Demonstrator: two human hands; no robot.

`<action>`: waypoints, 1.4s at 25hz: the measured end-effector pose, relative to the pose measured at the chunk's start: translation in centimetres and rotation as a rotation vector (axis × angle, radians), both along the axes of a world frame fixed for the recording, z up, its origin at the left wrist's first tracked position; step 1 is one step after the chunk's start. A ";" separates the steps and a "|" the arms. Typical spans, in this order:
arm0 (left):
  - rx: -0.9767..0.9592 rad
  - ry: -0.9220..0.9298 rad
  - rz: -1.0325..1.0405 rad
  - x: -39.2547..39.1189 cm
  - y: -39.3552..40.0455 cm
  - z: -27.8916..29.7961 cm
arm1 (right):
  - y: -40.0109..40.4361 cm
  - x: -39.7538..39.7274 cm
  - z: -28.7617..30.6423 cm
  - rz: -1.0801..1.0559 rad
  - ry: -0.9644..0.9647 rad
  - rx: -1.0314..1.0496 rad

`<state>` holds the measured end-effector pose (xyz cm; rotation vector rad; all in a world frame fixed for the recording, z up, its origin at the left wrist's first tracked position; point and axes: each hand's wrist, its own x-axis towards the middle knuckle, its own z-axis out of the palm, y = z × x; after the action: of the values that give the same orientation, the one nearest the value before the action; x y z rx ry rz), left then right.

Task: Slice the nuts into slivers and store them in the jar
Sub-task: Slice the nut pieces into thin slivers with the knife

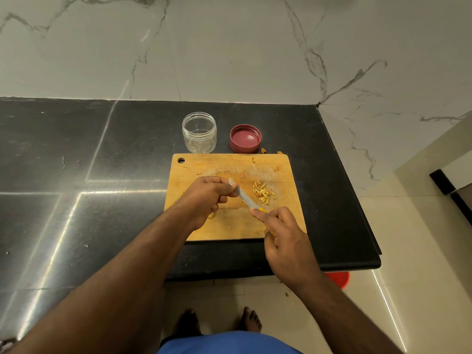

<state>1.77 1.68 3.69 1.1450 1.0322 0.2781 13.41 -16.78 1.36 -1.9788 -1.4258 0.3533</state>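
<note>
Blue cloth at the bottom edge and two bare feet on the pale floor (398, 238) lie closest, cut off by the frame. Above them, the right hand (287, 241) has its fingers (258, 213) closed round the yellow handle of a knife (245, 196); most of the handle is hidden inside the grip, only a sliver of yellow showing. The left hand (207, 196) pinches the blade near its tip between thumb and forefinger, the other fingers curled under so that anything in the palm cannot be made out. A pale curved scrap peeks out from under this hand; what it is cannot be told.

Both hands hover over the wooden cutting board (281, 169), which sits on the dark surface (76, 149). A small heap of nut slivers (263, 192) lies on the board just right of the blade, with a few stray bits scattered toward the far edge and two orange crumbs off the board beside the lid (245, 138).

Beyond the board stands the clear jar (199, 132), open and upright; its contents are hard to judge through the plastic. The maroon lid lies upturned just beside it. A red object shows partly under the surface's right edge.
</note>
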 end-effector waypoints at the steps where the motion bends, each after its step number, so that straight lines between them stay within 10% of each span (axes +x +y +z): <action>1: -0.013 -0.003 0.023 0.0 0.1 0.0 | 0.0 -0.1 0.0 0.003 0.004 -0.001; 15: 0.353 0.226 0.118 -1.7 3.6 0.0 | -0.5 0.6 -0.9 -0.026 0.066 -0.023; 24: 1.238 1.222 -0.605 -6.1 5.1 -3.9 | 0.4 0.3 -1.1 0.010 0.085 -0.072; 35: 1.563 1.377 -0.905 -5.6 4.7 -3.2 | 0.5 -0.2 -1.1 0.039 0.112 -0.092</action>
<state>-3.81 6.35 0.53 3.3312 1.1936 -0.7303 13.22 -16.24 0.30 -1.9733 -1.4006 0.5471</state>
